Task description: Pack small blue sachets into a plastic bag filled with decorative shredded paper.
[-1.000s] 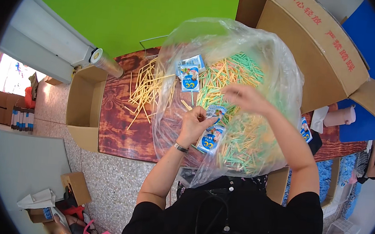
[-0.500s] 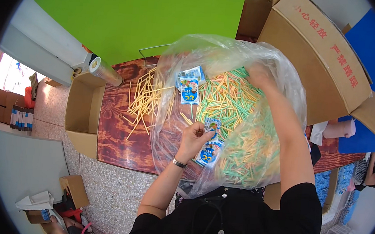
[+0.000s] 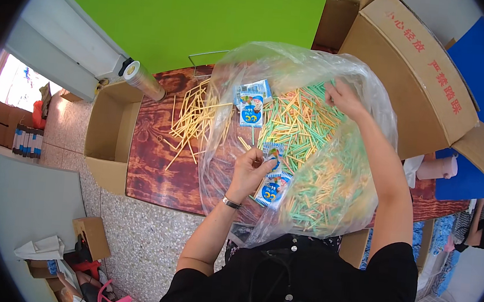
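A big clear plastic bag (image 3: 244, 59) lies spread over the table, full of thin yellow, green and pinkish sticks (image 3: 299, 121). My left hand (image 3: 249, 172) is closed at the bag's left part, thumb against fingers, touching a small blue-and-white packet (image 3: 275, 150). What it pinches is hidden. Just below it lies a second blue-and-white packet (image 3: 274, 189). Two more packets overlap farther up, the upper one (image 3: 251, 108) showing its front. At the far right of the stick heap, my right hand (image 3: 344, 99) has its fingers bent together among the green sticks; their grip is too small to make out.
Loose pale yellow sticks (image 3: 193, 115) are scattered on the red-brown table (image 3: 148, 171). An open carton (image 3: 114, 128) and a tape roll (image 3: 144, 80) stand at the left edge. A large cardboard box (image 3: 409, 79) is at the right, near a pink cup (image 3: 439, 167). A green board (image 3: 190, 20) rises behind.
My right hand has drawn slightly back toward me from the far side of the heap, its fingers now showing. My left hand stays by the packets. The whole view has shifted a little.
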